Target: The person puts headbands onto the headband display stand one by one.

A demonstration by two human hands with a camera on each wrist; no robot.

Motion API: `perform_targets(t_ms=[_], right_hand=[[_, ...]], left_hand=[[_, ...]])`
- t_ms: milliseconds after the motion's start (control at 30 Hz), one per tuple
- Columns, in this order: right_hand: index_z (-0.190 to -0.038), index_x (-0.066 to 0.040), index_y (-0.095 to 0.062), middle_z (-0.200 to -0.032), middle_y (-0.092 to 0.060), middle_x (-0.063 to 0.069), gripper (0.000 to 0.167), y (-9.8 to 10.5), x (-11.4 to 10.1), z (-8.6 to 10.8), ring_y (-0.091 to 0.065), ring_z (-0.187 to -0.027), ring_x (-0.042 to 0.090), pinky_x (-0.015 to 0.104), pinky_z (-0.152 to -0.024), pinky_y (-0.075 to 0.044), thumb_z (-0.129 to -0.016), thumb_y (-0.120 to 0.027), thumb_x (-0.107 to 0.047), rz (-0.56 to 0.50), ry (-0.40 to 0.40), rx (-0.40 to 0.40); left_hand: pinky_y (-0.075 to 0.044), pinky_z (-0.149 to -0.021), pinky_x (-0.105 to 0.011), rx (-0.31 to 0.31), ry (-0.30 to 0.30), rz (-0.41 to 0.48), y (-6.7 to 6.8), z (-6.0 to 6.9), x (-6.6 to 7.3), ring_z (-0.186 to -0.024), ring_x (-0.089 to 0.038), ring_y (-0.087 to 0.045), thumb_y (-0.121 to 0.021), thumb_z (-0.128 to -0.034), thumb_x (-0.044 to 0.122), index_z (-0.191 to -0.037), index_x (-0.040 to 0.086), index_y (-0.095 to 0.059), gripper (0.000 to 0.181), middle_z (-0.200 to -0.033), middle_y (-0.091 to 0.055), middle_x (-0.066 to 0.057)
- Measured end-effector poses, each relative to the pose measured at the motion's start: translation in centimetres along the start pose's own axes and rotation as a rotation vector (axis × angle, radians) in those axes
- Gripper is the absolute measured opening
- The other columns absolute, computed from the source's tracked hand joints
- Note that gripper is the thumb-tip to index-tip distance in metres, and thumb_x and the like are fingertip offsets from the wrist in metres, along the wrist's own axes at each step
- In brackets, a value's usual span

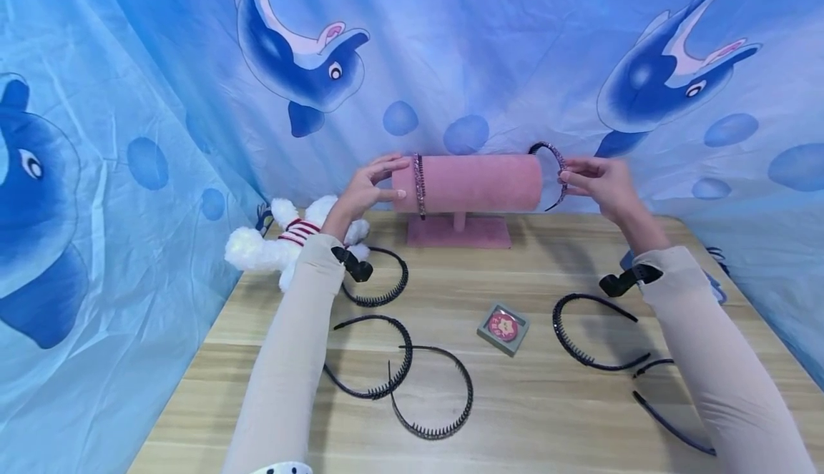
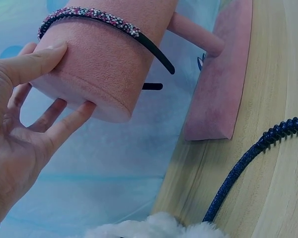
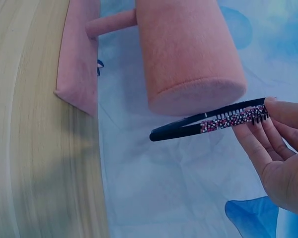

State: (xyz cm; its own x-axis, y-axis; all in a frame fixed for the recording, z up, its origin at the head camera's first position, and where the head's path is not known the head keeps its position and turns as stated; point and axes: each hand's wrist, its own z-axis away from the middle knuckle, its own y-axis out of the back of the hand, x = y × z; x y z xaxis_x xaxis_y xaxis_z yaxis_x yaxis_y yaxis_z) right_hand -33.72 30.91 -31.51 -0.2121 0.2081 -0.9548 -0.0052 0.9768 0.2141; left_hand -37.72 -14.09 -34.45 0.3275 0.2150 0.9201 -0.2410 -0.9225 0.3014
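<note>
A pink padded cylinder (image 1: 479, 183) lies sideways on its stand (image 1: 458, 232). Around its left part sits a glittery headband (image 1: 420, 186), its tips showing in the left wrist view. The left hand (image 1: 370, 188) holds the cylinder's left end, thumb on the side and fingertips at the end face (image 2: 102, 106). Beyond the right end, the right hand (image 1: 599, 182) pinches a second glittery headband (image 3: 231, 120) between thumb and fingers. That headband stands just off the end of the cylinder (image 3: 188, 54), its open side downward.
Several dark toothed headbands (image 1: 470, 388) lie on the wooden table (image 1: 534, 417), both left and right of a small grey box (image 1: 503, 328) with a pink disc. A white plush toy (image 1: 257, 249) is beside the left forearm. Behind hangs a blue dolphin-print curtain (image 1: 489, 45).
</note>
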Motion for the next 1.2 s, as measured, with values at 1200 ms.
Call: perform_targets(t_ms=[1200], right_hand=[[-0.131, 0.012, -0.061, -0.098, -0.075, -0.009, 0.044, -4.6, 1.0, 1.1, -0.07, -0.091, -0.001, 0.017, -0.077, -0.062, -0.089, -0.073, 0.004, 0.039, 0.151, 0.036]], left_hand=[[-0.041, -0.12, -0.048, 0.007, -0.004, 0.008, -0.3, 0.5, 0.5, -0.149, -0.03, -0.04, -0.077, -0.0843, -0.005, -0.143, 0.011, -0.059, 0.063, -0.162, -0.04, 0.001]])
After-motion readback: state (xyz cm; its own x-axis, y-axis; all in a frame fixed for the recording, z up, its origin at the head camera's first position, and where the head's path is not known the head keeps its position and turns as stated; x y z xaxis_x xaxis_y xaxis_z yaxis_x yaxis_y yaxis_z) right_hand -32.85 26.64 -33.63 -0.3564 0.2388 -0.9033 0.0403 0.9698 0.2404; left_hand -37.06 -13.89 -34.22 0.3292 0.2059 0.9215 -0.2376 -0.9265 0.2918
